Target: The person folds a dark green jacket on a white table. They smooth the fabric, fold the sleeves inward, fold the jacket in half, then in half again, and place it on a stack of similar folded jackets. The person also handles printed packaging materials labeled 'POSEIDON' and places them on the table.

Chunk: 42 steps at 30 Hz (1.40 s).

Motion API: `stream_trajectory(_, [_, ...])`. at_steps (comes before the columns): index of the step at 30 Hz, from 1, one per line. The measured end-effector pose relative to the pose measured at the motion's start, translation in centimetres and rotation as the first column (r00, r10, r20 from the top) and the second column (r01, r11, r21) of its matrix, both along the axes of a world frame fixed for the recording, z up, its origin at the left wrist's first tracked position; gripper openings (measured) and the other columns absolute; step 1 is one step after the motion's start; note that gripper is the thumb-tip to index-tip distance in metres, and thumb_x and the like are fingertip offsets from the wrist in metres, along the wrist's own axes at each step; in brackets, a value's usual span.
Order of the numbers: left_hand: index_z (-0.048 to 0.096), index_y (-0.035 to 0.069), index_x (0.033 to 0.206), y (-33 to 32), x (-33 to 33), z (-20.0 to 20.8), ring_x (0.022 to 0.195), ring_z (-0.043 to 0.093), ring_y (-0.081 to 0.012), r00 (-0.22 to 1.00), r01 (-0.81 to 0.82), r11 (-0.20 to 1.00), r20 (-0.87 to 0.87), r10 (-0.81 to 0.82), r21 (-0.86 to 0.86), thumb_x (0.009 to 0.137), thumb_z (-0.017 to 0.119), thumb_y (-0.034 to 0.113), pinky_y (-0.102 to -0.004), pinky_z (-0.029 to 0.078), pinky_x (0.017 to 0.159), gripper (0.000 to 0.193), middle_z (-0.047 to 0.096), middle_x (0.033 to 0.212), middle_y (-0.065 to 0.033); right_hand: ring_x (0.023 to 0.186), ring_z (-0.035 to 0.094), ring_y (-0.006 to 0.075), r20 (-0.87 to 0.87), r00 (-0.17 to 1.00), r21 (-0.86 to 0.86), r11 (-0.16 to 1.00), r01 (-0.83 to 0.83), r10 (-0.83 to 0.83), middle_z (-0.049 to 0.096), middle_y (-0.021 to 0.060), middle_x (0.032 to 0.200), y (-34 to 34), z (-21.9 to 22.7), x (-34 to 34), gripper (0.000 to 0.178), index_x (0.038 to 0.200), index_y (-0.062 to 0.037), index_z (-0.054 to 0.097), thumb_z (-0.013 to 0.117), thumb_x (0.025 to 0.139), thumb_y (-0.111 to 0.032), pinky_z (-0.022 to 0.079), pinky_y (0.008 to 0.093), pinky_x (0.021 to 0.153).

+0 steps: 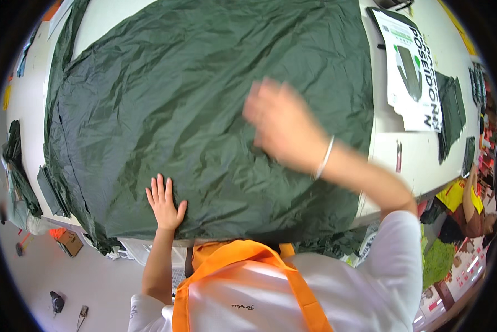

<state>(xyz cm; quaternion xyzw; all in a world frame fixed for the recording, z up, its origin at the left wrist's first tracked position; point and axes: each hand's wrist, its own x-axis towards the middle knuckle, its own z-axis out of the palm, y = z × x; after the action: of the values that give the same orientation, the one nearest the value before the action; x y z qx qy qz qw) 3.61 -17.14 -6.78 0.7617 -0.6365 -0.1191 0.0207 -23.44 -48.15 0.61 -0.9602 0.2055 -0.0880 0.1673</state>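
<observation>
While the left hand (166, 207), fingers apart, rests at seven o'clock on the cloth (204, 110), which runs over the table (387, 157) toward twelve, the right hand (blurred; can't tell fingers) is nearer mid-cloth.

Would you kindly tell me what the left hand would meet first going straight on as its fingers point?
The left hand would likely meet only more of the wrinkled dark green fabric beneath it; no separate object shows ahead, though fold height is unclear.
</observation>
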Motion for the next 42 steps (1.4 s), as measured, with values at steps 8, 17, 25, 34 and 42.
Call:
stream_trajectory(8, [0.034, 0.014, 0.14, 0.3, -0.1, 0.0, 0.138, 0.02, -0.0292, 1.0, -0.017, 0.994, 0.011, 0.018, -0.105, 0.077, 0.062, 0.039, -0.0521, 0.013, 0.109, 0.073, 0.024, 0.149, -0.0087, 0.137, 0.021, 0.0342, -0.516, 0.609, -0.041, 0.728, 0.685, -0.602, 0.023, 0.0148, 0.149, 26.9, -4.3, -17.5, 0.068, 0.135, -0.0147, 0.043, 0.065, 0.075, -0.035, 0.018, 0.0584, 0.106])
stream_trajectory(17, [0.048, 0.0, 0.125, 13.0, 14.9, 3.2, 0.126, 0.039, -0.0313, 0.836, -0.549, 0.598, -0.382, 0.394, -0.585, 0.087, 0.059, 0.016, -0.0374, 0.027, 0.105, 0.043, 0.042, 0.135, -0.0187, 0.136, 0.022, 0.0353, -0.143, 0.692, -0.14, 0.706, 0.694, -0.708, 0.028, 0.0167, 0.146, 31.8, -2.1, -14.1, 0.054, 0.139, -0.0086, 0.033, 0.05, 0.092, -0.03, 0.016, 0.0522, 0.108])
stream_trajectory(25, [0.039, -0.013, 0.126, 38.3, 36.5, -5.0, 0.12, 0.042, -0.0392, 0.215, -0.926, -0.001, -0.528, 0.821, -0.379, 0.08, 0.065, 0.043, -0.0386, 0.034, 0.101, 0.077, 0.044, 0.127, -0.0301, 0.12, 0.043, 0.0365, 0.084, 0.08, 0.026, 0.082, 0.996, -0.993, 0.048, 0.0219, 0.129, 36.3, -12.3, -22.9, 0.051, 0.129, 0.0003, 0.045, 0.045, 0.093, -0.036, 0.032, 0.0461, 0.1])
stream_trajectory(34, [0.053, -0.004, 0.118, 39.0, 43.2, -9.2, 0.091, 0.055, -0.0277, -0.215, -0.969, -0.073, -0.656, 0.723, 0.238, 0.078, 0.054, 0.066, -0.0388, 0.043, 0.072, 0.081, 0.057, 0.111, -0.0159, 0.045, 0.045, 0.008, -0.458, -0.447, 0.522, -0.639, 0.564, -0.768, 0.058, 0.0026, 0.069, 29.2, -14.7, -34.3, 0.057, 0.098, -0.0054, 0.061, 0.061, 0.078, -0.059, 0.037, 0.0219, 0.039])
stream_trajectory(42, [0.061, -0.016, 0.094, 37.4, 42.0, -5.1, 0.098, 0.058, -0.0393, 0.079, -0.994, 0.1, -0.363, 0.929, 0.041, 0.081, 0.05, 0.063, -0.0414, 0.043, 0.085, 0.08, 0.061, 0.099, -0.0308, 0.044, 0.033, 0.0111, -0.33, -0.508, 0.804, -0.519, 0.291, -0.796, 0.042, 0.0013, 0.056, 27.1, -12.8, -34.9, 0.04, 0.096, -0.0014, 0.054, 0.06, 0.087, -0.04, 0.028, 0.0251, 0.037])
